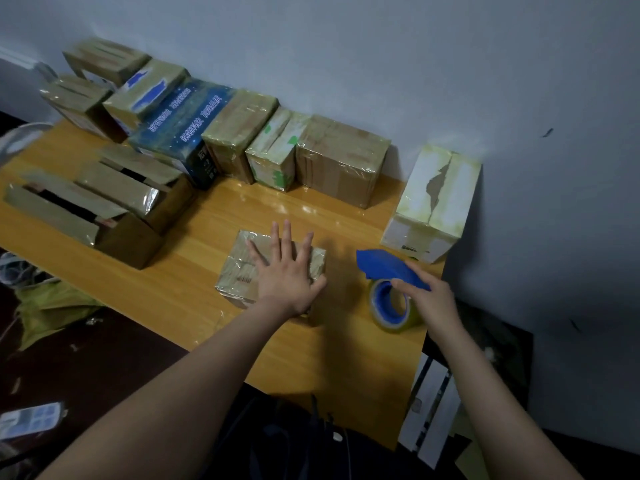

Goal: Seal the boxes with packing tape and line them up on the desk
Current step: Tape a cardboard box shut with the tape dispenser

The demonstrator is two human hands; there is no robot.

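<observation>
Small box [235,275] under flat left hand [287,271]; right hand [433,299] grips tape dispenser [381,303]

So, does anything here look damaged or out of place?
Yes. The white box at the far right has a ragged tear along its top seam, and two brown boxes at front left sit with flaps open.

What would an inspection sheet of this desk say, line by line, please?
Surface: wooden desk, glossy.
Job's things: taped boxes in a row along the wall; small box in front; two open boxes at left; tape dispenser.
Clutter: yellow-green bag beside the desk.
Hands: left hand flat on the small box; right hand on the tape dispenser, grip blurred.
Cables: nothing seen.
Surroundings: grey wall.
</observation>
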